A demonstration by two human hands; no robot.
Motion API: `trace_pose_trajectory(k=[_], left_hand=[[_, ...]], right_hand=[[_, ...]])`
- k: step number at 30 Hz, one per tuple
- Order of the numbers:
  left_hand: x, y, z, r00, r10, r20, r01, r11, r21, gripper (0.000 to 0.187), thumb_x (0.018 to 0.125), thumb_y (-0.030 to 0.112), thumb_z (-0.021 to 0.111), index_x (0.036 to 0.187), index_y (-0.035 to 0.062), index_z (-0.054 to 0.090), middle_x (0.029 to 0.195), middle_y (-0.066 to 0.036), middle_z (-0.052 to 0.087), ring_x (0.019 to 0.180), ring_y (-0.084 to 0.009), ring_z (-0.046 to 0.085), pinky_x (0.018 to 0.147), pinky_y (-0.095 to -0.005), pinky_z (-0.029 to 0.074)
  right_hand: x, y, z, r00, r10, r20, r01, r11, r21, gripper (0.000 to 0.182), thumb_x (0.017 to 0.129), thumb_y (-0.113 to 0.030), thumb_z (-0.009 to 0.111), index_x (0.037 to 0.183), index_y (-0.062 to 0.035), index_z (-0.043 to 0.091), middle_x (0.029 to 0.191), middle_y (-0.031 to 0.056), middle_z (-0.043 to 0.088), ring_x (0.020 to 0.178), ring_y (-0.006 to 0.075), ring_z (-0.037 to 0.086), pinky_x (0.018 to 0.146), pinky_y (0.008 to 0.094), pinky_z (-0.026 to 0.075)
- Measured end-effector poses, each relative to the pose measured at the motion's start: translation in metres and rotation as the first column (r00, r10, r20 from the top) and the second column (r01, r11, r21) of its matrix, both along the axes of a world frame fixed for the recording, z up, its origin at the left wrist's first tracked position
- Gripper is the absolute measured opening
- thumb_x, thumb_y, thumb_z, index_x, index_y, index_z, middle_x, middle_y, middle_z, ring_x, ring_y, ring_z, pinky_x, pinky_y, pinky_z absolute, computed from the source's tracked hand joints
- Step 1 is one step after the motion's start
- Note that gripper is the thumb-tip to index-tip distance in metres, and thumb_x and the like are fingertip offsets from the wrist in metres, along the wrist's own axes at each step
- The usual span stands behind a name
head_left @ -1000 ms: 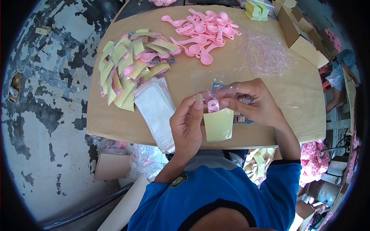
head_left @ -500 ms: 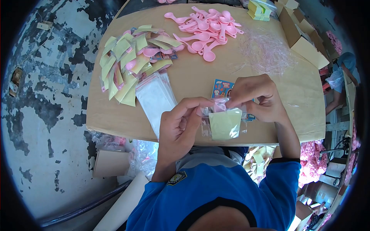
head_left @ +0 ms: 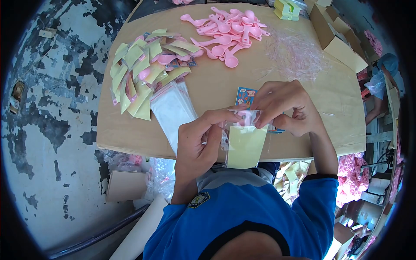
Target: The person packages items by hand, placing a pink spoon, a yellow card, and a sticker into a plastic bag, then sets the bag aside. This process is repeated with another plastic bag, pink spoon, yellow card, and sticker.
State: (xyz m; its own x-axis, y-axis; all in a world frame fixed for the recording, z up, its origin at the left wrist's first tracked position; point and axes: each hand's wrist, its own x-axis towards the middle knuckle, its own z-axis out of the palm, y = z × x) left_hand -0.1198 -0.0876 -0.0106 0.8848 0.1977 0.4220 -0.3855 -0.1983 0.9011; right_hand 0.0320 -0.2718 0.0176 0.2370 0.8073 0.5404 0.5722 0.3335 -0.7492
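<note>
A clear plastic bag (head_left: 245,145) with a pale yellow card and something pink near its top hangs between my hands at the table's front edge. My left hand (head_left: 201,138) pinches the bag's upper left side. At the upper right side, the thumb and fingers of my right hand (head_left: 288,108) grip the bag's edge. Partly covered by my hands, a blue printed card (head_left: 245,95) lies behind the bag. Empty clear bags (head_left: 171,108) are stacked to the left, beside a heap of filled bags (head_left: 143,71).
Pink scoops (head_left: 229,32) lie piled at the back of the brown table (head_left: 212,89). Thin clear strands (head_left: 297,56) are heaped right of them. Yellow cards (head_left: 286,9) and an open cardboard box (head_left: 340,41) stand at the back right. Another person (head_left: 381,86) is at the far right.
The bag has come lower and nearer my body, and more of its yellow card shows. My right hand has shifted slightly, its fingers now at the bag's upper edge.
</note>
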Motion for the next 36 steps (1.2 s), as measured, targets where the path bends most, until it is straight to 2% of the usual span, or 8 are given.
trace_pose_trajectory(k=[4, 10, 14, 18, 20, 27, 30, 36], left_hand=[[0.005, -0.002, -0.001, 0.995, 0.011, 0.102, -0.009, 1.000, -0.021, 0.032, 0.085, -0.014, 0.043, 0.102, 0.0021, 0.065, 0.091, -0.009, 0.070, 0.058, -0.0039, 0.050, 0.050, -0.0200, 0.035], [-0.002, 0.010, -0.004, 0.998, -0.059, 0.003, 0.059, 0.997, 0.059, 0.026, 0.085, -0.014, 0.044, 0.093, 0.0003, 0.064, 0.085, -0.008, 0.067, 0.074, -0.0083, 0.063, 0.058, -0.0177, 0.042], [-0.004, 0.008, 0.009, 0.984, -0.172, -0.056, 0.161, 0.973, -0.168, 0.017, 0.089, -0.009, 0.044, 0.090, -0.0022, 0.060, 0.079, -0.007, 0.063, 0.086, -0.0095, 0.065, 0.061, -0.0179, 0.043], [-0.001, 0.006, 0.004, 0.982, -0.186, -0.029, 0.178, 0.969, -0.172, 0.005, 0.089, -0.006, 0.055, 0.089, -0.0024, 0.057, 0.080, -0.006, 0.063, 0.083, -0.0114, 0.067, 0.061, -0.0202, 0.050], [-0.003, -0.002, 0.008, 0.980, -0.145, -0.134, 0.115, 0.971, -0.210, 0.008, 0.086, -0.007, 0.061, 0.089, -0.0018, 0.056, 0.080, -0.005, 0.063, 0.080, -0.0126, 0.068, 0.061, -0.0213, 0.053], [-0.004, 0.000, 0.001, 0.985, -0.097, -0.145, 0.070, 0.981, -0.183, 0.021, 0.079, -0.002, 0.075, 0.088, 0.0004, 0.056, 0.082, -0.006, 0.065, 0.074, -0.0120, 0.068, 0.061, -0.0221, 0.056], [-0.009, 0.007, -0.003, 0.992, -0.040, -0.117, 0.027, 0.994, -0.110, 0.024, 0.077, -0.001, 0.076, 0.090, 0.0014, 0.056, 0.084, -0.006, 0.066, 0.073, -0.0128, 0.069, 0.062, -0.0229, 0.057], [-0.019, 0.024, 0.005, 0.995, 0.002, -0.097, -0.012, 0.994, -0.104, 0.036, 0.077, -0.002, 0.075, 0.107, 0.0026, 0.053, 0.105, -0.008, 0.064, 0.081, -0.0155, 0.068, 0.062, -0.0244, 0.057]], right_hand=[[0.002, 0.000, 0.001, 0.997, -0.030, 0.075, 0.029, 1.000, 0.010, 0.020, 0.065, -0.005, 0.060, 0.077, -0.0109, 0.075, 0.074, -0.0010, 0.071, 0.079, 0.0230, 0.064, 0.074, 0.0357, 0.045], [-0.001, 0.001, 0.001, 0.995, -0.058, 0.080, 0.059, 0.998, -0.005, 0.020, 0.063, -0.005, 0.060, 0.075, -0.0114, 0.075, 0.073, -0.0019, 0.070, 0.079, 0.0210, 0.063, 0.078, 0.0365, 0.042], [-0.001, 0.002, 0.001, 0.993, -0.073, 0.098, 0.074, 0.997, -0.008, 0.020, 0.062, -0.003, 0.058, 0.073, -0.0103, 0.073, 0.072, -0.0015, 0.070, 0.078, 0.0202, 0.063, 0.078, 0.0362, 0.041], [0.001, 0.003, -0.002, 0.990, -0.086, 0.112, 0.087, 0.996, -0.002, 0.021, 0.061, 0.000, 0.057, 0.072, -0.0096, 0.072, 0.071, -0.0010, 0.070, 0.078, 0.0197, 0.063, 0.078, 0.0359, 0.041], [0.003, 0.002, -0.003, 0.989, -0.081, 0.125, 0.083, 0.997, -0.007, 0.021, 0.062, 0.001, 0.057, 0.073, -0.0092, 0.072, 0.070, -0.0006, 0.069, 0.078, 0.0199, 0.063, 0.079, 0.0360, 0.041], [0.012, 0.002, -0.004, 0.967, -0.099, 0.234, 0.112, 0.993, -0.042, 0.016, 0.069, -0.001, 0.060, 0.081, -0.0054, 0.068, 0.079, 0.0053, 0.070, 0.082, 0.0202, 0.064, 0.078, 0.0347, 0.045], [-0.013, 0.015, 0.002, 0.938, -0.309, -0.157, 0.311, 0.950, -0.016, 0.014, 0.079, -0.005, 0.065, 0.092, -0.0044, 0.064, 0.083, 0.0058, 0.070, 0.083, 0.0197, 0.064, 0.077, 0.0325, 0.046], [-0.032, 0.036, 0.011, 0.954, -0.131, -0.271, -0.030, 0.856, -0.516, 0.025, 0.091, -0.019, 0.066, 0.109, -0.0030, 0.062, 0.091, 0.0079, 0.069, 0.083, 0.0098, 0.061, 0.073, 0.0283, 0.049]])
